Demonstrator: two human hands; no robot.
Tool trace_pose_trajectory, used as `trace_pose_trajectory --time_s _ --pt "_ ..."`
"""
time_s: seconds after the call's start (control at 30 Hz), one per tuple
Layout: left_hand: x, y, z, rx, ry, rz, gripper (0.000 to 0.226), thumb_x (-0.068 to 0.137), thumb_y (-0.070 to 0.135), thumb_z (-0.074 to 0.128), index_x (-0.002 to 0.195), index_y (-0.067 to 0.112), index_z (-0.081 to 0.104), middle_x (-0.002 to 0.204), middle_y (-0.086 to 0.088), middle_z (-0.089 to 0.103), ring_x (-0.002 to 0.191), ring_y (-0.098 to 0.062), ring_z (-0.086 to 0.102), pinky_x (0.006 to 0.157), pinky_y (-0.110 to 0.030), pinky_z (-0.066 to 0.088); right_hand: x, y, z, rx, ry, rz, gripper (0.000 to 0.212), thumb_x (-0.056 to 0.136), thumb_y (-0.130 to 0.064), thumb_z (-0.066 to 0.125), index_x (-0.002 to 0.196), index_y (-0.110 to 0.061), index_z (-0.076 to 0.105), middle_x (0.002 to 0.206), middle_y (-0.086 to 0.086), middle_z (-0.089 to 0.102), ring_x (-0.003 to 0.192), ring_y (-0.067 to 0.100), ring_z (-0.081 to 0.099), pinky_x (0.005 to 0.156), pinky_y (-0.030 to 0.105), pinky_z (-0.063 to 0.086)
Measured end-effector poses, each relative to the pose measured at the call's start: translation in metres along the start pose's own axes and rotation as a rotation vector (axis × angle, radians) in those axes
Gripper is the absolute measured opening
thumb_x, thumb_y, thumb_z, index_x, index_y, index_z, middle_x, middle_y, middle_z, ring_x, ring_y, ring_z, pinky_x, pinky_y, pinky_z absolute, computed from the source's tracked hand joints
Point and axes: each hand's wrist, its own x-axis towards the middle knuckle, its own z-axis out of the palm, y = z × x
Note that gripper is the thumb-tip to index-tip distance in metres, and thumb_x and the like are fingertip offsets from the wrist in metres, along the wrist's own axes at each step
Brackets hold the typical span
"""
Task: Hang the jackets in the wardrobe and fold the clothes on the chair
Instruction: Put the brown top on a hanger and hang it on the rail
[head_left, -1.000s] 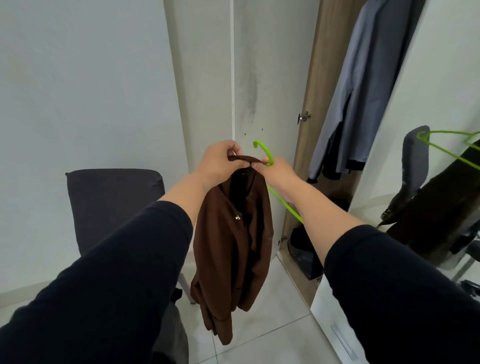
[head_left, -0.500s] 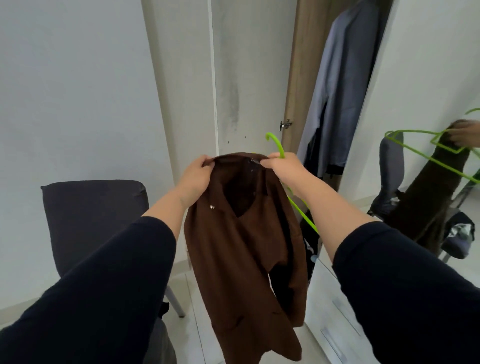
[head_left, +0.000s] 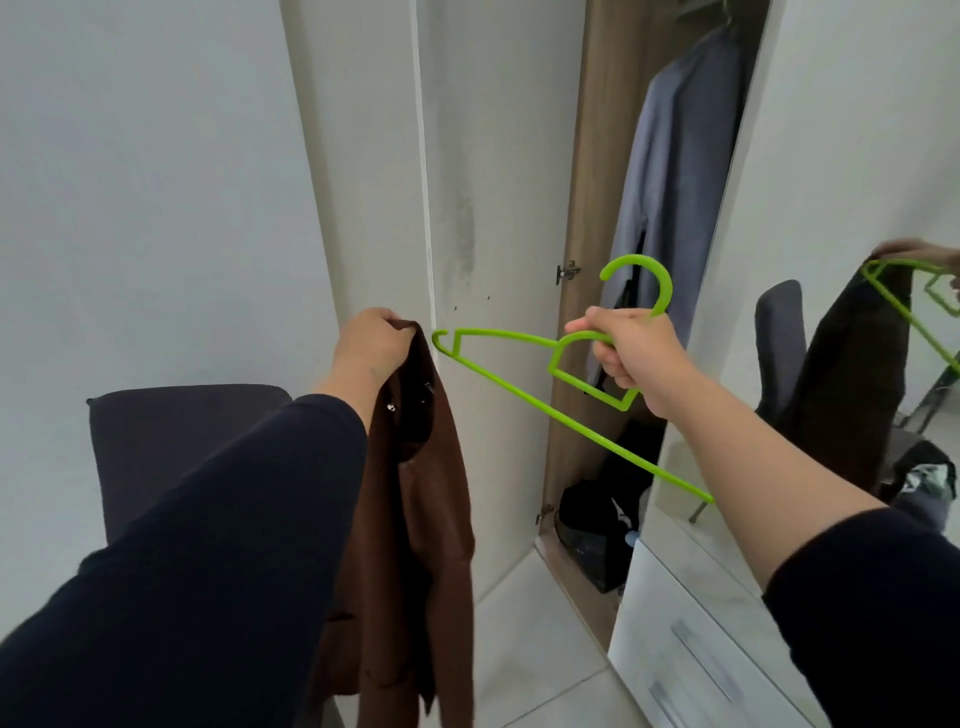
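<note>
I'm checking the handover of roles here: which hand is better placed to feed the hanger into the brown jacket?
Probably the right hand: it grips the green hanger at its neck, whose tip points at the collar of the brown jacket. The left hand grips that collar.

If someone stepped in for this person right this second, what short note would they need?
Left hand: grips the brown jacket at its collar; the jacket hangs free in front of the dark chair.
Right hand: holds the green hanger below its hook, out in the air; its left tip is near the collar but not inside it.
Done: a grey jacket already hangs in the open wardrobe.
Left: slip the hanger into the brown jacket, hang it in the wardrobe, then fold the clothes on the chair.
</note>
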Motion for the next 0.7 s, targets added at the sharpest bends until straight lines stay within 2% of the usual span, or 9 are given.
trace_pose_trajectory --time_s 0.13,0.27,0.4,0.53,0.63,0.7 --pt "-0.003 -0.005 -0.008 -0.006 -0.004 -0.018 0.013 0.088 0.024 0.059 0.092 0.014 0.067 0.087 -0.003 0.061 0.093 -0.025 0.060 0.075 -0.029 0.046 -0.002 -0.001 0.003 0.055 -0.091 0.025 0.030 0.098 -0.024 0.046 0.083 -0.012 0.070 0.036 -0.004 0.031 0.031 0.008 0.020 0.037 0.013 0.013" --pt "-0.005 -0.005 -0.020 -0.019 0.016 0.002 0.009 0.087 0.024 0.060 0.090 0.020 0.067 0.091 -0.002 0.064 0.093 -0.022 0.061 0.077 -0.028 0.046 -0.002 0.001 0.015 0.027 -0.142 0.047 0.030 0.097 -0.023 0.045 0.082 -0.012 0.069 0.036 -0.004 0.030 0.031 0.008 0.019 0.037 0.013 0.012" --pt "-0.008 0.003 -0.025 0.012 -0.075 0.131 0.005 0.084 0.029 0.064 0.084 0.030 0.068 0.086 0.008 0.063 0.097 -0.018 0.061 0.089 -0.033 0.048 -0.003 0.001 0.036 0.057 -0.147 0.017 0.031 0.097 -0.022 0.045 0.079 -0.012 0.068 0.034 -0.004 0.031 0.027 0.007 0.020 0.033 0.011 0.014" --pt "-0.012 0.012 -0.027 0.171 -0.099 0.276 0.017 0.087 0.038 0.060 0.098 0.034 0.072 0.097 0.007 0.059 0.112 -0.022 0.048 0.095 -0.034 0.036 -0.006 -0.007 0.052 0.062 -0.209 0.030 0.030 0.096 -0.021 0.045 0.078 -0.012 0.068 0.035 -0.004 0.031 0.029 0.007 0.020 0.036 0.012 0.013" --pt "-0.019 0.021 -0.026 0.239 -0.130 0.328 0.023 0.092 0.043 0.050 0.105 0.038 0.068 0.101 0.012 0.058 0.116 -0.020 0.037 0.088 -0.034 0.021 -0.006 -0.013 0.062 0.049 -0.216 0.024 0.029 0.095 -0.020 0.044 0.077 -0.012 0.065 0.035 -0.004 0.031 0.031 0.009 0.020 0.037 0.014 0.012" --pt "-0.024 0.029 -0.021 0.250 -0.183 0.319 0.026 0.095 0.042 0.044 0.106 0.037 0.067 0.103 0.011 0.061 0.115 -0.017 0.041 0.090 -0.034 0.022 -0.005 -0.013 0.070 0.052 -0.178 0.016 0.026 0.094 -0.018 0.043 0.073 -0.013 0.058 0.034 -0.004 0.032 0.030 0.009 0.021 0.037 0.015 0.012"
